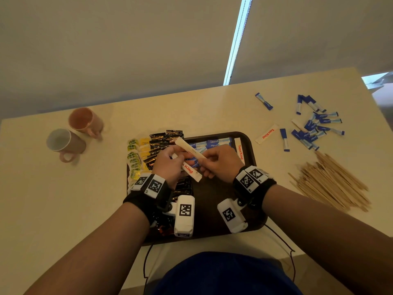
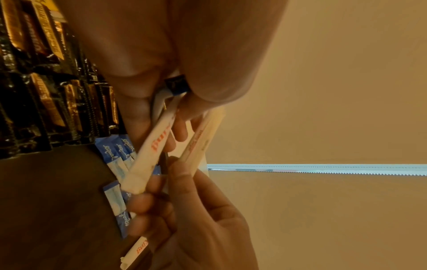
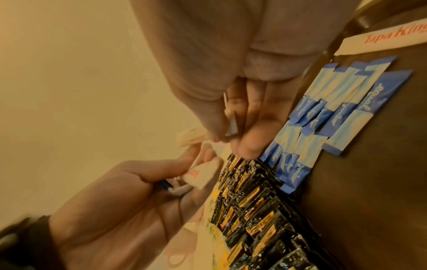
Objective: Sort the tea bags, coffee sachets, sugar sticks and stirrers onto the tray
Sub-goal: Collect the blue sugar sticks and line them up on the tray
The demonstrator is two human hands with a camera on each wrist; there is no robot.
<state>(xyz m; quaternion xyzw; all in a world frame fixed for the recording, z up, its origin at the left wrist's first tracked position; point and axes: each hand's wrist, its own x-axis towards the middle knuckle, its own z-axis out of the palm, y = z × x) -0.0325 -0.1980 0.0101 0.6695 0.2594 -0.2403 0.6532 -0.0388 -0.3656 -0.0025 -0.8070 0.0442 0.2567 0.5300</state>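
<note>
Over the dark brown tray, my left hand grips a white Tapa King sugar stick together with a blue stick. My right hand pinches the near end of a second white sugar stick, which slants up and to the left across the first. On the tray lie rows of green and yellow tea bags, black coffee sachets, blue Equal sticks and one white stick by the right rim. In the right wrist view the Equal sticks overlap beside the coffee sachets.
On the table to the right lie a loose white Tapa King stick, a scatter of blue sticks and a heap of wooden stirrers. Two pink mugs stand at the left. A black cable trails off the front edge.
</note>
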